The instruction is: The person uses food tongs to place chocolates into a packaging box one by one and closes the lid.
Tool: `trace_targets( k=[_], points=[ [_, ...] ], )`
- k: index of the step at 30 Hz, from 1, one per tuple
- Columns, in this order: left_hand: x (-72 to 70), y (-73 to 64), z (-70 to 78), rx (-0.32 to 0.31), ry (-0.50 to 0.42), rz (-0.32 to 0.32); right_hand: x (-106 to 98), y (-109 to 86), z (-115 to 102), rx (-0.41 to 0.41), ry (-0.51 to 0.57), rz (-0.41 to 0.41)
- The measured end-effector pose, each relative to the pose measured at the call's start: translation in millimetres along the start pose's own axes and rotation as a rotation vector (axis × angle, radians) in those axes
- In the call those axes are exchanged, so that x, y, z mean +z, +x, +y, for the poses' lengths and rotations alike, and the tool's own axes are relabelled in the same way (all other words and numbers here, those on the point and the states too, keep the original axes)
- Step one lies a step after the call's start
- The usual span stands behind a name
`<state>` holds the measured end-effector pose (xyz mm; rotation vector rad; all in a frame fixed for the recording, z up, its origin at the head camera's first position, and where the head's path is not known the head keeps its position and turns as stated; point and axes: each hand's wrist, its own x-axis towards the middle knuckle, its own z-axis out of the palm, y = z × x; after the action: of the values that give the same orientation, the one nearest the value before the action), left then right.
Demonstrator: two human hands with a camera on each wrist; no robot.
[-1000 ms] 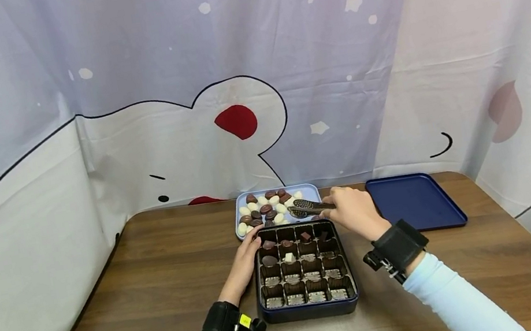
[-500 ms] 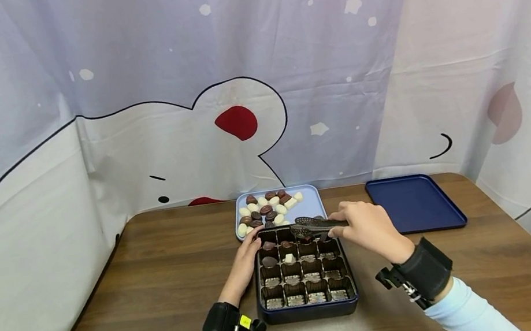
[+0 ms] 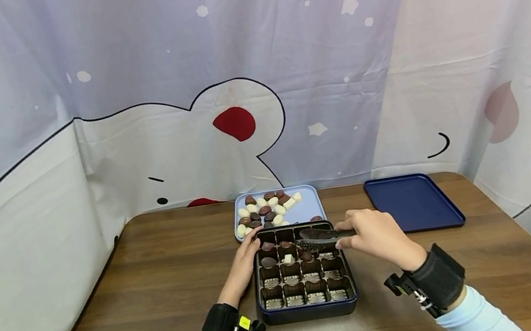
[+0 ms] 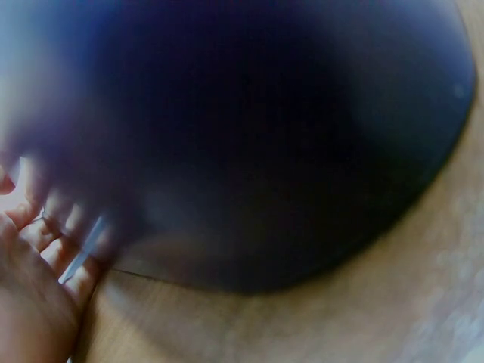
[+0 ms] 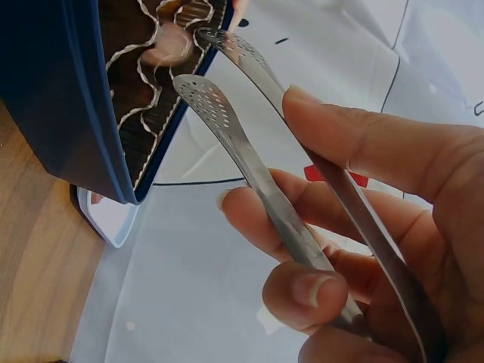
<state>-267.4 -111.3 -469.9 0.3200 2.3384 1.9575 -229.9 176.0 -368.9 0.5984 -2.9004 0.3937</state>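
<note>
A dark blue chocolate box [image 3: 311, 312] with a brown compartment insert sits in front of me, chocolates in its back two rows. My left hand [image 3: 239, 268] holds the box at its back left corner. In my right hand [image 3: 377, 233] are perforated metal tongs [image 5: 261, 178], pinched between thumb and fingers, their tips apart over the back right of the box. A brown chocolate [image 5: 169, 45], blurred in the right wrist view, lies in a compartment just beyond the tips. The tongs hide part of the back rows in the head view.
Behind the box, a light blue tray [image 3: 309, 200] bears several white and brown chocolates; the box hides its front edge. A dark blue lid-like tray [image 3: 413, 203] lies at the back right. A patterned curtain [image 3: 162, 147] hangs behind the wooden table [image 3: 173, 274].
My right hand has moved back toward me from the light blue tray to the box. The tongs have parted, and a brown chocolate now lies in the second row. My left hand stays put.
</note>
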Motion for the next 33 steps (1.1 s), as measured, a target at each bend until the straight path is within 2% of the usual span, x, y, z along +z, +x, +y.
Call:
trace_targets(
  k=[12,18,24,33],
  points=[
    [0.0,0.0,-1.0,-0.003,-0.007,0.008,-1,10.1,-1,0.005,0.019,0.035],
    [0.2,0.4,-1.1,0.001,-0.008,0.009,-5,19.6,2,0.016,0.045,0.074],
    [-0.2,-0.6,-0.3,0.006,-0.007,0.005,-8,34.3,7,0.054,0.018,0.138],
    [-1.1,0.1,-1.4,-0.003,-0.005,-0.010,9,56.7,21,0.115,-0.007,0.135]
  ],
)
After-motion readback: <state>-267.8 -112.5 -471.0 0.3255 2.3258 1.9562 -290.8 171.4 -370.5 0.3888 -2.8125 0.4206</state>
